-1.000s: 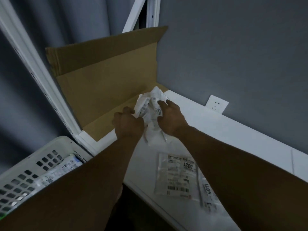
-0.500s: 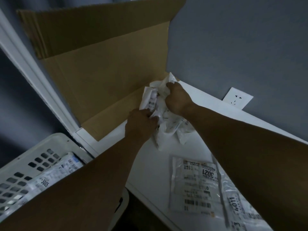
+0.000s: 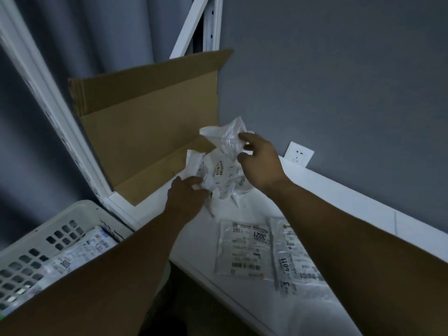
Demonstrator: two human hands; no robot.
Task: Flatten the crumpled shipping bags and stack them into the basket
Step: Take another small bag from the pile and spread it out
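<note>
A crumpled white shipping bag (image 3: 221, 166) with a printed label is held up above the far end of the white table (image 3: 339, 197). My left hand (image 3: 186, 197) grips its lower left edge. My right hand (image 3: 259, 161) pinches its upper right part between thumb and fingers, and the bag is partly spread between the two hands. Two flattened bags lie on the table nearer to me, one marked 3021 (image 3: 244, 251) and one marked 4011 (image 3: 293, 260). The white perforated basket (image 3: 31, 248) stands at the lower left with a flat bag marked 3005 (image 3: 80, 255) inside.
A large sheet of brown cardboard (image 3: 145, 134) leans against the wall behind the held bag. A white shelf post (image 3: 55, 117) rises between the basket and the table. A wall socket (image 3: 298, 154) sits on the grey wall just above the table.
The bag has been pulled wider apart: my right hand moved up and to the right with its top part, and my left hand stayed low on the left edge. The camera view tilted back.
</note>
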